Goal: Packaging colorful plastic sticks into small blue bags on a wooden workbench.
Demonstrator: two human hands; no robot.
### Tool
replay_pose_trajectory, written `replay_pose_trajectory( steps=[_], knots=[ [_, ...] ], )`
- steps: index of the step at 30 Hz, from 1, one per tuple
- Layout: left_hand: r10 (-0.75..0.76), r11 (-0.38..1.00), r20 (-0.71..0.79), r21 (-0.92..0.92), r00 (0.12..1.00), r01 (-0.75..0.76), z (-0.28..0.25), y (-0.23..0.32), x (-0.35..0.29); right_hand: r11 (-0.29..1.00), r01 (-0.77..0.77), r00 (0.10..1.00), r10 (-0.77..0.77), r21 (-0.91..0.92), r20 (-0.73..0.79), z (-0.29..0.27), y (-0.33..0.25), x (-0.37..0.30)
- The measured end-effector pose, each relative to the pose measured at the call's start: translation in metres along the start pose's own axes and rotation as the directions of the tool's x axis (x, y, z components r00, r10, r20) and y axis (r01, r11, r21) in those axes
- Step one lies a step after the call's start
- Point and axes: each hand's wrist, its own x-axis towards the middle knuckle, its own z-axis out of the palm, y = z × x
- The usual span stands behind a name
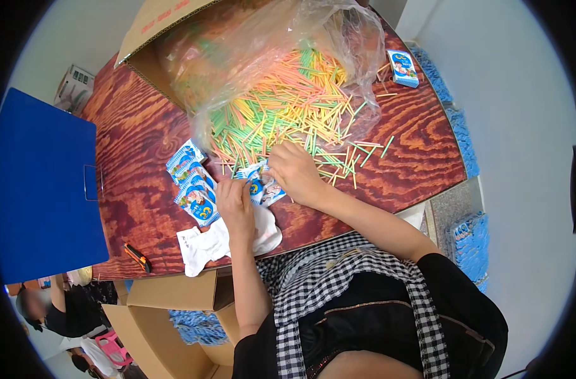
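Observation:
At the front of the table my left hand (235,203) is closed, its fingertips pinching a small blue and white packet (255,184). My right hand (295,172) curls its fingers at the packet's right edge; its fingertips are partly hidden. Another packet part (273,192) shows under the right hand. Just beyond lies a large heap of thin pink, yellow and green sticks (288,104), spilling out of a clear plastic bag (364,38). Left of my hands, several blue and white packets (196,192) overlap in a row. White cloth gloves (206,245) lie beneath my left wrist.
A cardboard box (150,69) holds the bag on its side. An orange and black box cutter (138,258) rests near the blue panel (45,189). One more blue packet (403,68) stands far right. An open carton (155,328) sits below the edge; another person (67,312) is lower left.

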Motion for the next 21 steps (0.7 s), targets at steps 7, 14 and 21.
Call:
replay_pose_trajectory(
  steps=[7,14,21],
  knots=[
    [-0.057,0.995,0.018,-0.084,0.998,0.058,-0.002,0.002,-0.002,0.98,-0.138,0.99,0.141,0.143,-0.012,0.001,-0.002,0.006],
    [-0.319,0.89,-0.064,-0.363,0.945,0.276,-0.023,0.001,-0.009,0.964,-0.201,0.979,0.206,0.173,-0.008,-0.005,0.009,0.021],
    [-0.383,0.809,-0.055,-0.503,0.922,0.306,-0.02,0.005,-0.02,0.879,-0.116,0.989,0.145,-0.463,0.028,0.005,0.03,0.06]
  ],
)
